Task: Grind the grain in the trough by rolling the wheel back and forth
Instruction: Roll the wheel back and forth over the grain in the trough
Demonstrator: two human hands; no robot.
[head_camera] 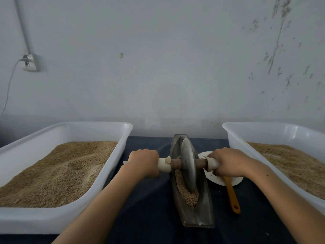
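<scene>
Both fists, left hand (143, 162) and right hand (228, 162), grip the wheel (188, 164) axle above the grain-filled trough (202, 215).

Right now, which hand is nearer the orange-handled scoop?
Right. The right hand grips the axle grip directly above the scoop; the left hand is across the wheel, on the far grip.

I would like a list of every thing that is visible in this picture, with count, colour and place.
trough: 1, grey metal, centre of table
wheel: 1, grey, upright in trough
grain: tan, in trough near end
tubs: 2, white, left and right, both holding grain
plate: 1, white, right of trough
spoon handle: 1, orange, on plate edge
cloth: 1, dark blue, covers table
socket: 1, white, wall left
left hand: grips left axle handle
right hand: grips right axle handle
</scene>
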